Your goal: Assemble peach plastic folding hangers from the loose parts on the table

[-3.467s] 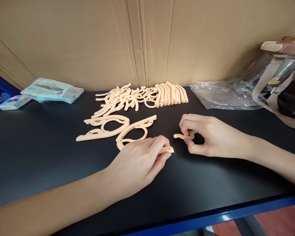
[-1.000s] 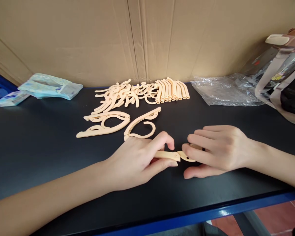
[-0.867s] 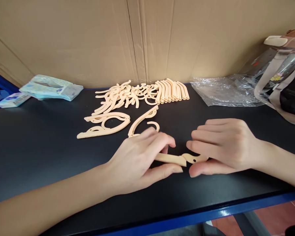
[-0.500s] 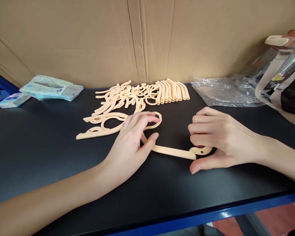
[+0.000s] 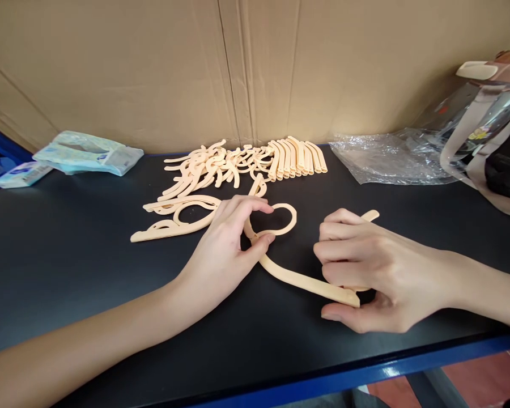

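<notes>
A beige plastic folding hanger [image 5: 300,279] lies at an angle across the middle of the table, with a ring [image 5: 295,218] near its centre. My left hand [image 5: 233,235] is curled over its middle, thumb and fingers pinching beside the ring. At the arm's right end, my right hand [image 5: 365,263] is closed on the hanger and a smaller curved beige piece. That piece's tip [image 5: 372,215] sticks out above my knuckles; how it joins the arm is hidden. Another beige hanger [image 5: 174,229], folded out flat, lies left of my left hand.
Loose curved beige parts [image 5: 204,164] are heaped at the back, beside a row of stacked beige arms [image 5: 297,156]. Tissue packs [image 5: 89,153] lie at back left. A clear plastic bag [image 5: 386,158] and a strapped bottle [image 5: 488,113] are at right, before a cardboard wall [image 5: 153,68].
The hanger's arm has swung down towards me at its right end, and its ring has shifted right. My right hand has moved nearer, and the small piece's tip now shows above it.
</notes>
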Demonstrator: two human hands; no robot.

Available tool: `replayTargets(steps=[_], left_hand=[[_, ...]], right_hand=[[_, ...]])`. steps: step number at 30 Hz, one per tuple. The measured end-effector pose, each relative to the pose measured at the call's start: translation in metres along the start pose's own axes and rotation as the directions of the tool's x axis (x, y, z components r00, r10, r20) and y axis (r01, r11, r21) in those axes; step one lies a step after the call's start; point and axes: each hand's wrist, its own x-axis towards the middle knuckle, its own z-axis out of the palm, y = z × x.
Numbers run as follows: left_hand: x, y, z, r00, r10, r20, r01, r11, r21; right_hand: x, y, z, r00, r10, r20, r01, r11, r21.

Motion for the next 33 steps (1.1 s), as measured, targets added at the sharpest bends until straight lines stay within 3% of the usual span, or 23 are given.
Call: replayTargets(steps=[4, 10, 17, 21, 24, 27, 33], left_hand=[[0.000, -0.002, 0.000, 0.999, 0.044, 0.001, -0.044, 0.999, -0.015], [0.000, -0.006, 0.001, 0.997, 0.064, 0.036, -0.062, 0.997, -0.053], [0.000, -0.008, 0.001, 0.998, 0.058, 0.036, -0.056, 0.997, -0.047], [0.000, -0.008, 0.001, 0.998, 0.048, 0.043, -0.046, 0.998, -0.052], [0.000, -0.008, 0.001, 0.998, 0.053, 0.041, -0.051, 0.998, -0.047], [0.000, -0.009, 0.002, 0.997, 0.060, 0.041, -0.059, 0.998, -0.036], [-0.001, -0.009, 0.000, 0.998, 0.036, 0.060, -0.034, 0.999, -0.031]], right_hand=[[0.000, 0.000, 0.001, 1.000, 0.000, 0.002, 0.000, 1.000, -0.018], [-0.004, 0.005, -0.005, 0.998, 0.055, 0.035, -0.044, 0.965, -0.257], [-0.008, 0.014, -0.010, 0.974, 0.204, 0.097, -0.170, 0.946, -0.277], [-0.008, 0.017, -0.011, 0.947, 0.320, 0.044, -0.273, 0.867, -0.416], [-0.007, 0.018, -0.011, 0.947, 0.321, -0.014, -0.287, 0.827, -0.483], [-0.007, 0.018, -0.010, 0.954, 0.298, 0.009, -0.269, 0.871, -0.411], [-0.005, 0.012, -0.010, 0.951, 0.272, 0.144, -0.263, 0.961, -0.079]])
